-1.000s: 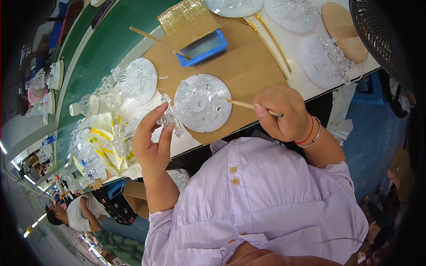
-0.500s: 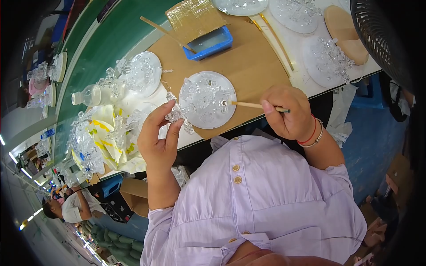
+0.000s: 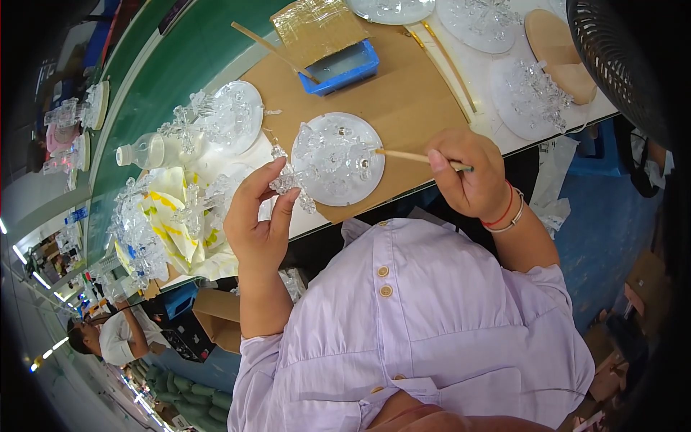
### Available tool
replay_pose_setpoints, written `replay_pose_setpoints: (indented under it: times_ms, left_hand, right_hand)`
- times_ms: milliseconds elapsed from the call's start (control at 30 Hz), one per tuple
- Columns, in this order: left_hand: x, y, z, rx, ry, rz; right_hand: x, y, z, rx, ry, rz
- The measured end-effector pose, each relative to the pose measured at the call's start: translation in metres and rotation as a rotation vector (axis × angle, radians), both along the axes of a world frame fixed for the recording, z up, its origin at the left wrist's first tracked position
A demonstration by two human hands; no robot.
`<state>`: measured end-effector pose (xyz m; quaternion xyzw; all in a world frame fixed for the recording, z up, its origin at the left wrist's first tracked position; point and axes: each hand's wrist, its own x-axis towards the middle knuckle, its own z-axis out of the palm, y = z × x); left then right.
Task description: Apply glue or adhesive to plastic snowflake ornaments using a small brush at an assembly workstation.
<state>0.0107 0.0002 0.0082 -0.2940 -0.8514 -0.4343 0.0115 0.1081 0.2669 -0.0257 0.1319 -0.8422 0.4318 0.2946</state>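
Clear piece (image 3: 286,184) pinched in left hand (image 3: 258,212), 8 o'clock off disc (image 3: 335,196) — nearer; stick (image 3: 412,155) gripped in right hand (image 3: 471,173), pointing 9 o'clock.

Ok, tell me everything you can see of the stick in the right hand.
The stick is thin, straight and tan, seemingly wood, with a dark greenish end. The right hand grips it near that end. It points left, its tip at the right side of the round white disc; whether they touch cannot be told.
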Motion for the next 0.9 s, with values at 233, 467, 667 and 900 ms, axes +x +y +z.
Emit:
replay_pose_setpoints:
  times_ms: [233,467,667,900]
  left_hand:
    - [0.0,0.0,-0.001,0.015,-0.013,-0.003]
    - [0.001,0.001,-0.001,0.026,-0.003,-0.012]
    - [0.001,-0.001,-0.001,0.024,0.071,-0.004]
    - [0.005,0.004,-0.001,-0.041,0.167,0.121]
  right_hand:
    - [0.011,-0.012,0.001,-0.031,0.072,0.099]
    - [0.007,-0.007,0.004,-0.007,0.061,0.042]
    - [0.017,0.003,0.007,-0.159,0.036,-0.041]
    - [-0.046,0.027,0.037,-0.299,0.243,-0.237]
